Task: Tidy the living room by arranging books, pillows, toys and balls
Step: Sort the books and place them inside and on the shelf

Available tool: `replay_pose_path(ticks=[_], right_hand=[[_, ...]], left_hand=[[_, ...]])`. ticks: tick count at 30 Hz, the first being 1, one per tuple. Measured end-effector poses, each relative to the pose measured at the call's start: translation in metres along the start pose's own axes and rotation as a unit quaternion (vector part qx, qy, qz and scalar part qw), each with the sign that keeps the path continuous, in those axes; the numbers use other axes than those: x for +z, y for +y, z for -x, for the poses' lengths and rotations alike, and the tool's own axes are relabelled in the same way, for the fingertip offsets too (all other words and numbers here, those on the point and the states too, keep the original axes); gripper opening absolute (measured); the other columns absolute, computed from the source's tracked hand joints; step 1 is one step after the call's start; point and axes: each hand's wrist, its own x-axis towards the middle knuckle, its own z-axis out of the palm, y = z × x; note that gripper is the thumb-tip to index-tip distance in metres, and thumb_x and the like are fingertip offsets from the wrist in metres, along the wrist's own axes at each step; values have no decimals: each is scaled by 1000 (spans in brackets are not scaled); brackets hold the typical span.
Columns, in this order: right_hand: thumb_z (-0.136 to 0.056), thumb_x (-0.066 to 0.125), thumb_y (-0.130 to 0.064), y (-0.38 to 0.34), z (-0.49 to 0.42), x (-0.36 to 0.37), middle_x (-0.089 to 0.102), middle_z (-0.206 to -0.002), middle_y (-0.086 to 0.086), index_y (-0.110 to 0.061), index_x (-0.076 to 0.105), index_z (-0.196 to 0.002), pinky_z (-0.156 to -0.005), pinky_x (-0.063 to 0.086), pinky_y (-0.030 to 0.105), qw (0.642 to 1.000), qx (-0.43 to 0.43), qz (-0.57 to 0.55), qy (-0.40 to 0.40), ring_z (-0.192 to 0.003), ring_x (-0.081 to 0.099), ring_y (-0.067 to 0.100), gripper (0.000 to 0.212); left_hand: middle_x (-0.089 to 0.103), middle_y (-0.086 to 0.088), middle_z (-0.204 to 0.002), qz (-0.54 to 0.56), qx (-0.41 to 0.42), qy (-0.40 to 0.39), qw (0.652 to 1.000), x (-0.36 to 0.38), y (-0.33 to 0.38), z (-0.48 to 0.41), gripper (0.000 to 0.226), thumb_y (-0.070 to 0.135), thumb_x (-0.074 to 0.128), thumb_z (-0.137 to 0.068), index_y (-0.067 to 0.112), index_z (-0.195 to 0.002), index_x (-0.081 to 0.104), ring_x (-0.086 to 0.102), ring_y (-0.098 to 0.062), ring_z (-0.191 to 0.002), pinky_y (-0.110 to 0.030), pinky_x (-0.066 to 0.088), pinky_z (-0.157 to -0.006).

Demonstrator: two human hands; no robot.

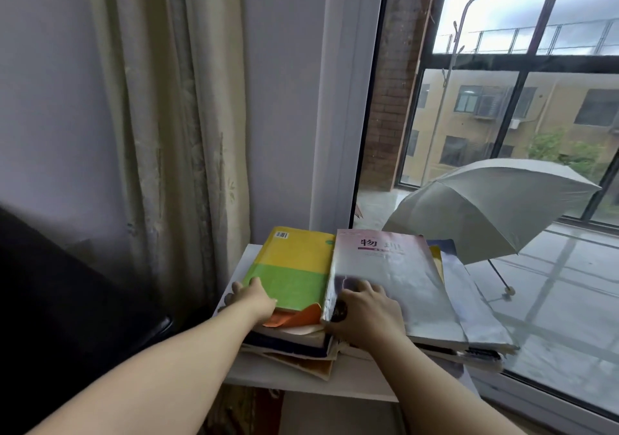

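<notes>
Two stacks of books lie side by side on a small white table [241, 268] by the window. The left stack is topped by a yellow and green book [294, 267]; under it show an orange cover [301, 317] and dark ones. My left hand [256, 297] grips the near left corner of the yellow and green book, fingers curled over its edge. The right stack is topped by a silvery pink book [395, 277] with large characters. My right hand [365, 314] holds that book's near left corner, fingers on the cover and thumb at its edge.
A beige curtain [174, 133] hangs left of the table against the wall. A dark piece of furniture [67, 300] fills the lower left. Behind the glass at right stands an open grey umbrella [485, 213] on a wet balcony floor.
</notes>
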Motion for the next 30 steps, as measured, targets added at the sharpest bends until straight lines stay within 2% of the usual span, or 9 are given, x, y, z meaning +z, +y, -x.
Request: replay_pose_path(ticks=[6, 9, 13, 18, 22, 24, 26, 28, 30], right_hand=[[-78, 52, -68, 2, -6, -6, 54, -128, 0, -25, 51, -121, -86, 42, 32, 999, -12, 29, -22, -115, 53, 24, 60], [-78, 52, -69, 1, -4, -8, 54, -128, 0, -25, 50, -121, -85, 42, 31, 999, -12, 29, -21, -114, 53, 23, 62], [-78, 53, -68, 1, -1, -5, 52, -129, -1, -27, 48, -124, -85, 42, 30, 1000, -6, 11, -17, -116, 52, 21, 61], [-79, 52, -66, -1, 0, 3, 41, -138, 2, -28, 35, -137, -96, 40, 35, 1000, 5, 6, -28, -128, 39, 24, 71], [-78, 45, -74, -3, 2, 5, 27, -151, 5, -23, 31, -142, -112, 25, 44, 996, 21, 0, -83, -141, 19, 31, 83], [-80, 37, -76, -4, 0, 1, 22, -155, 5, -22, 28, -145, -115, 17, 46, 992, 36, -21, -121, -144, 12, 32, 85], [-85, 30, -73, -5, -2, -10, 34, -149, 7, -20, 42, -138, -113, 23, 44, 982, 54, -114, -141, -139, 26, 30, 77], [-90, 27, -66, -5, -3, -27, 56, -123, 10, -13, 53, -125, -97, 41, 33, 927, 106, -336, -129, -112, 52, 22, 69], [-91, 27, -62, -6, 0, -44, 58, -97, 11, -4, 50, -116, -75, 47, 29, 775, 176, -593, -127, -85, 56, 19, 67]], left_hand=[[44, -8, -136, -9, -22, 118, 993, -12, 4, -7, 57, 37, 61, -86, 21, -135, 36, 37, -28, -127, -36, 35, -100], [53, -14, -127, 137, -17, 144, 980, -16, 11, -8, 42, 18, 58, -89, 7, -127, 44, 51, -31, -116, -33, 44, -84], [59, -17, -108, 431, -14, 92, 897, -35, 20, -10, 18, 9, 51, -94, -2, -108, 55, 60, -33, -96, -37, 54, -75], [64, -20, -103, 523, 44, 105, 844, -50, 42, 0, 12, 9, 59, -87, 11, -77, 53, 64, -34, -94, -51, 54, -83], [65, -20, -101, 637, 74, 70, 764, -79, 53, 22, 15, 12, 61, -86, 4, -98, 59, 64, -35, -92, -51, 55, -82], [62, -17, -92, 693, 99, 25, 713, -102, 52, 38, 10, 8, 56, -91, 3, -100, 55, 64, -31, -78, -42, 60, -62], [60, -15, -87, 712, 131, -17, 690, -124, 48, 56, 3, 4, 50, -94, 4, -97, 52, 61, -27, -72, -34, 57, -49], [61, -15, -91, 721, 168, -55, 670, -137, 37, 66, 14, 2, 48, -94, 2, -108, 51, 62, -27, -76, -35, 58, -50], [65, -15, -91, 728, 198, -96, 650, -143, 24, 68, 22, 3, 47, -95, 3, -117, 50, 65, -26, -77, -34, 59, -52]])
